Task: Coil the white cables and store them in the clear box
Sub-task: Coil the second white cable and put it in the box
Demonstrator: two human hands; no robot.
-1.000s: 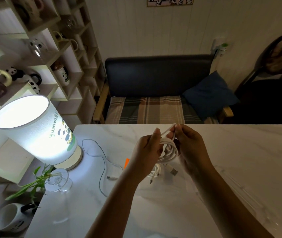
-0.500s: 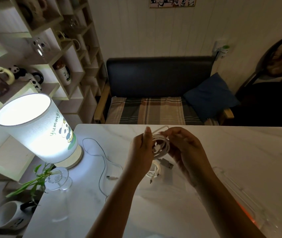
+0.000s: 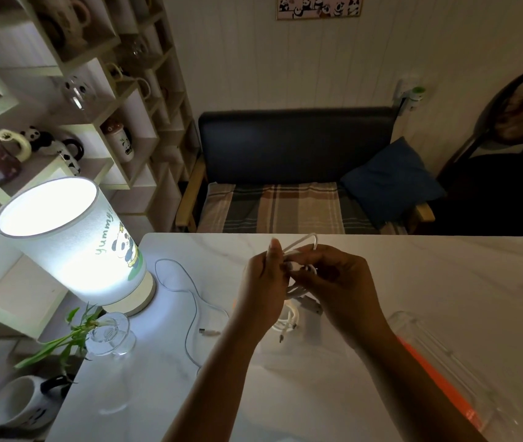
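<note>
lit panda lamp (image 3: 72, 237) w/ glass vase (image 3: 110, 336) beside, table's (image 3: 445, 282) left edge

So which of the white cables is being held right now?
The thick coiled white cable, gripped between the left hand and right hand above the table. The thin white cable lies loose by the lamp, and another coil rests below the hands.

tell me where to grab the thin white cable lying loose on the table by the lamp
Take the thin white cable near its free plug end, coming from above. That end lies flat and bare on the marble table, apart from the lit lamp and the glass vase, so a pinch from above likely meets nothing. Both hands are busy with the coiled cable.
</note>
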